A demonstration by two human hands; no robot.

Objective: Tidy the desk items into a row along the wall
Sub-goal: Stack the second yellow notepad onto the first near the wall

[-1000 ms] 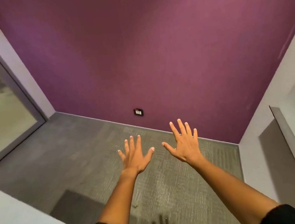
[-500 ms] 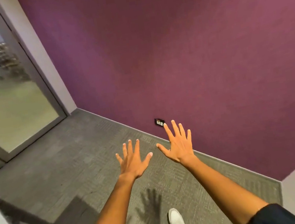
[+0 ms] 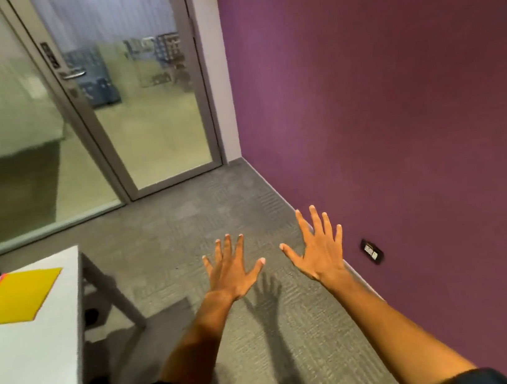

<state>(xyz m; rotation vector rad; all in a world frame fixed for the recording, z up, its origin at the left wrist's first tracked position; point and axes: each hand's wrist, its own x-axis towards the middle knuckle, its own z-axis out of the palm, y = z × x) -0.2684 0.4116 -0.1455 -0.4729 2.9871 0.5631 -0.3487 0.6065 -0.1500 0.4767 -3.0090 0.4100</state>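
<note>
Yellow folder (image 3: 16, 298) lies flat on white desk (image 3: 26, 370)

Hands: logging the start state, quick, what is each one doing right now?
Left hand: open, fingers spread, holding nothing.
Right hand: open, fingers spread, holding nothing.

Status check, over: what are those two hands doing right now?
Left hand and right hand open, spread over carpet, holding nothing. Yellow folder untouched on white desk, off to the left. Nothing blocking.
</note>
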